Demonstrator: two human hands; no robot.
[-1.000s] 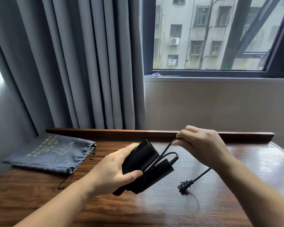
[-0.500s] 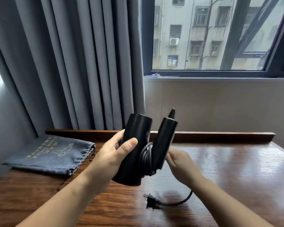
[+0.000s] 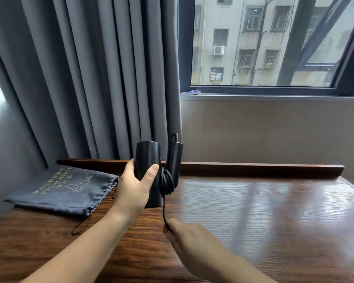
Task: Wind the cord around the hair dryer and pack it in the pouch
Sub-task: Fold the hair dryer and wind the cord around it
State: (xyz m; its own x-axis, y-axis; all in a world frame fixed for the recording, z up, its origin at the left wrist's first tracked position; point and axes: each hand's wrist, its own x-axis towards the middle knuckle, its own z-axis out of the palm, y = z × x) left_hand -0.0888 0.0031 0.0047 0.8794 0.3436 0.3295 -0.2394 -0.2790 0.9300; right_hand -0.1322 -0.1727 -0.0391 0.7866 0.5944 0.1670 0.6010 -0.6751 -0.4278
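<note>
Pouch [image 3: 65, 188] reads "HAIR DRIER"; left hand [image 3: 134, 186] grips dryer [image 3: 148, 170], right hand [image 3: 189, 240] pinches cord [image 3: 164, 209].

On the grey drawstring pouch [image 3: 63, 190] you can read "HAIR DRIER" in gold capitals, printed beside a small hair-dryer outline. The rows of Chinese characters flanking it are too small to make out.

Quick count, all placed vs the wooden table [image 3: 274, 211]: 1 black hair dryer [image 3: 146, 166] held up above it, 1 cord [image 3: 167, 182] w/ several loops seen wound on the dryer, 1 grey pouch [image 3: 61, 190] laid on its left end. 2 hands are seen over it: left hand [image 3: 134, 190], right hand [image 3: 189, 240]. 1 curtain [image 3: 80, 78] & 1 window [image 3: 264, 41] are seen behind it.
</note>
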